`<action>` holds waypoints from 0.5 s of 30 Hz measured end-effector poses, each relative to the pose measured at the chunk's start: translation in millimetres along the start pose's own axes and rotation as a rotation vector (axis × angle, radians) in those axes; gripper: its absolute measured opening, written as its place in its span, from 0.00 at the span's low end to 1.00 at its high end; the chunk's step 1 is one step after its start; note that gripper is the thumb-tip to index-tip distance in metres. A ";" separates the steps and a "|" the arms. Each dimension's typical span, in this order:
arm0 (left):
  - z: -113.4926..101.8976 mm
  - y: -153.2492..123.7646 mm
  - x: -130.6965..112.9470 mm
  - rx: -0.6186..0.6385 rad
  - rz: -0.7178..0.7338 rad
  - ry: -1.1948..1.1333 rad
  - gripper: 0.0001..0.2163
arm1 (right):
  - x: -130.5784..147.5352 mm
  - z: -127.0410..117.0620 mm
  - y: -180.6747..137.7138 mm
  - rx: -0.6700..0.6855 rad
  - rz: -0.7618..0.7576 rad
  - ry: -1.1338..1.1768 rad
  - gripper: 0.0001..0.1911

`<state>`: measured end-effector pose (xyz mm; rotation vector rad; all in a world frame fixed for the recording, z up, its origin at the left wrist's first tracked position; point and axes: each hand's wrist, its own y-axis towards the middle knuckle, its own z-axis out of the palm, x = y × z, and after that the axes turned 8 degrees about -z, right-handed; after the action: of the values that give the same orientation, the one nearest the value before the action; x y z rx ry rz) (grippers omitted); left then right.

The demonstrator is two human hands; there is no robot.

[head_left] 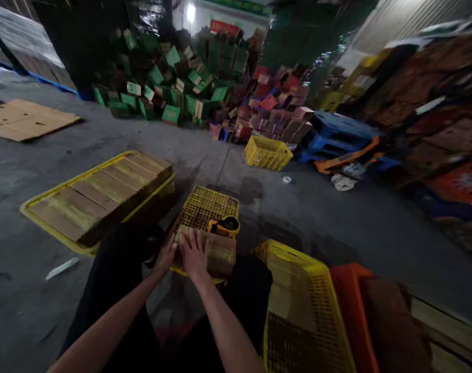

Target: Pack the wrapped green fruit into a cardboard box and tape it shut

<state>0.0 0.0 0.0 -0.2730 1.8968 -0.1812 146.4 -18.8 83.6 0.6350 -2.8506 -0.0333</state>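
Observation:
A closed cardboard box [220, 254] with shiny tape along it lies across an upturned yellow plastic crate [205, 202] between my knees. My right hand [194, 255] lies flat on the box, its fingers spread. At the box's left end, my left hand [166, 256] touches it with fingers stretched forward, partly blurred. An orange tape dispenser [224, 226] with a dark round opening rests on the crate, just beyond the box.
Left stands a yellow crate [80, 178] filled with taped boxes. Right are another yellow crate [329, 295] with a box inside and an orange crate [352, 295]. Farther off are a small yellow crate [267, 153], piled green boxes [172, 114], an orange pallet jack [347, 158] and flattened cardboard [28, 119].

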 end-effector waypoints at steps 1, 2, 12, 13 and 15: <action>-0.1 -0.6 -0.1 -0.005 0.009 0.003 0.34 | -4.3 -3.2 -2.6 0.004 0.017 -0.008 0.26; -0.2 -1.2 -0.2 -0.010 0.018 0.007 0.34 | -8.8 -6.1 -5.3 0.009 0.035 -0.015 0.26; -2.2 -9.1 -8.8 -0.054 0.080 0.109 0.28 | -61.2 -14.4 -50.8 0.028 0.252 -0.100 0.27; -3.0 -10.9 -11.0 -0.063 0.098 0.126 0.28 | -66.0 -16.2 -56.3 0.034 0.286 -0.110 0.27; -4.8 -14.4 -14.9 -0.079 0.172 0.167 0.27 | -74.7 -20.7 -66.4 0.047 0.363 -0.125 0.27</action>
<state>1.7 -9.8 18.8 -0.1507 2.0856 -0.0136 244.5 -46.9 83.6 0.1192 -3.0491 0.0547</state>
